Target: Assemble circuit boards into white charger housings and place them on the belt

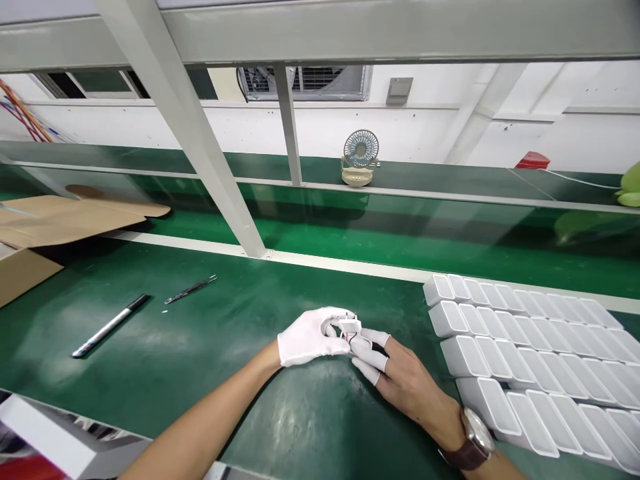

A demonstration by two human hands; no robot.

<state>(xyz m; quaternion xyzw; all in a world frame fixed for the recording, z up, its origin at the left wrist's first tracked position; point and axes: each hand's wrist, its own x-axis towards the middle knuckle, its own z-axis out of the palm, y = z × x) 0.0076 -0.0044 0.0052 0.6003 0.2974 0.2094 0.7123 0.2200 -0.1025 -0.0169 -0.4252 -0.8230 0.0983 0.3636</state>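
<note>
My left hand [313, 337], in a white glove, pinches a small white plug housing [351, 327] between thumb and fingers. Two metal prongs stick up from its top edge, and thin red and black wires show at its open side. White finger covers are on several fingers of my right hand [395, 367], which is closed around the housing's lower right part. Those fingers hide some of the piece, so I cannot tell whether a second part is in them. Both hands are just above the green work surface [240, 360].
Rows of white plastic cases [530, 360] stand at the right. Leftward lie a black-and-white marker pen [110, 327], tweezers [191, 290] and an open cardboard box [75, 223]. A slanted metal post [200, 140] rises behind the surface; a small fan [361, 157] sits on the shelf.
</note>
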